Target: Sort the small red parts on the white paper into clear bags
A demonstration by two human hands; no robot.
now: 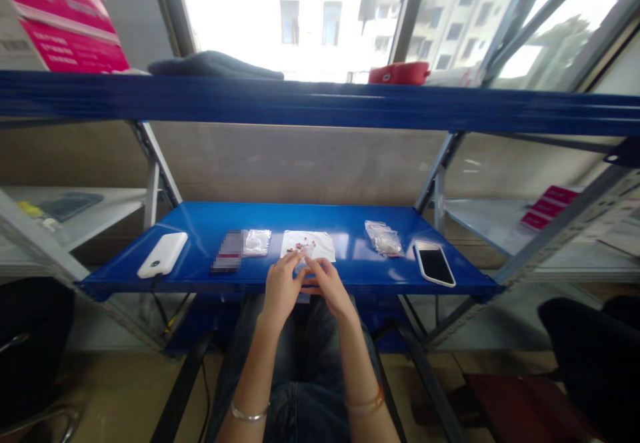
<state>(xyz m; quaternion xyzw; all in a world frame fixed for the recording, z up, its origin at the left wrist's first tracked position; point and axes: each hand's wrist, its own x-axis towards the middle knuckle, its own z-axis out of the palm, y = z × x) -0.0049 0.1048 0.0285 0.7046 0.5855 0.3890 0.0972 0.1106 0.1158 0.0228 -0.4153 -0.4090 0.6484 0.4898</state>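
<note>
Above the front edge of the blue table, my left hand [281, 289] and my right hand [327, 285] meet with bent fingers. Between their fingertips they pinch a small clear plastic bag [309, 252]; its contents are too small to make out. Just beyond the fingers lies a white sheet of paper [326, 245], partly covered by the hands. Several small dark red beads [299, 245] are scattered on that sheet. Left of the paper is a stack of clear plastic bags [258, 243]. To the right, a pile of clear bags [384, 239] rests on the table.
A white power bank [163, 255] with a cable is at the table's left, and a phone [435, 263] in a white case at its right. A blurred-out item [228, 251] lies beside the bag stack. The blue shelf beam [320, 101] crosses above the table.
</note>
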